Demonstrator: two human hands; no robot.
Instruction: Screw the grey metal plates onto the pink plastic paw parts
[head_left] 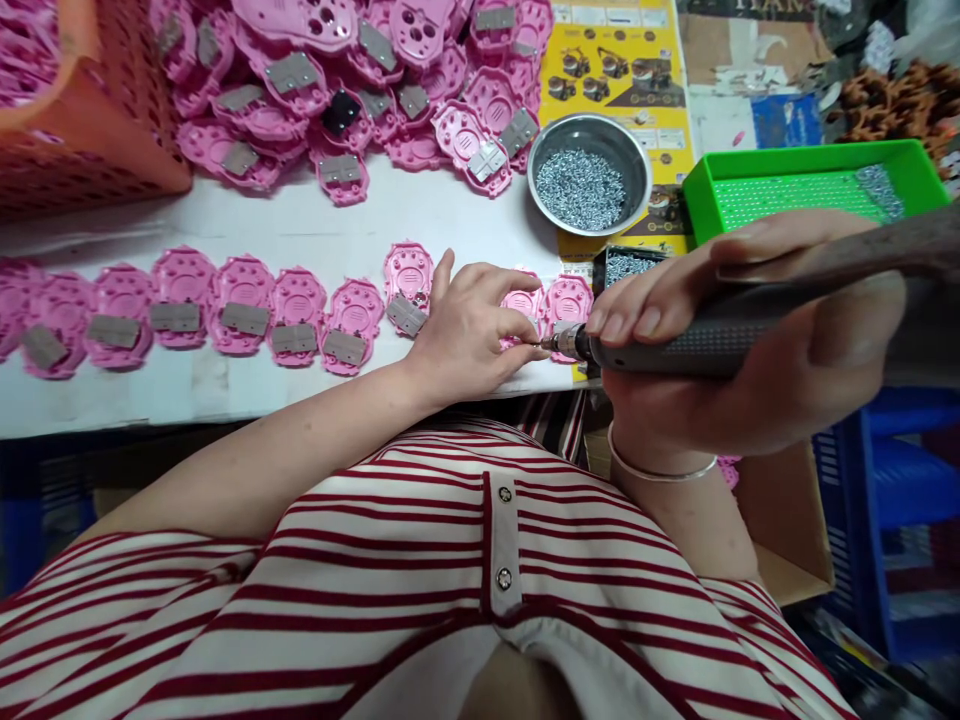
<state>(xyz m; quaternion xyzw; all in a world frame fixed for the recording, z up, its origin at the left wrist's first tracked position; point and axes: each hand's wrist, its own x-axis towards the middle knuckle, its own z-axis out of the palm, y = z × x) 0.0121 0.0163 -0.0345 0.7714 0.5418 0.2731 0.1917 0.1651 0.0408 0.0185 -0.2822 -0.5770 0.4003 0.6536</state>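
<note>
A row of pink plastic parts, most with a grey metal plate, runs along the table's near edge. My left hand lies over the row's right part, thumb and forefinger pinched close at the tip of the screwdriver bit; whatever they hold is too small to tell. In my right hand is a dark electric screwdriver, lying nearly level, its bit pointing left toward the left fingertips. A pink part shows under the bit's chuck, and another is partly hidden by my left fingers.
Behind the row are a pile of pink parts and a metal bowl of screws. An orange basket stands at the back left. A green tray and a small black box of screws are at the right.
</note>
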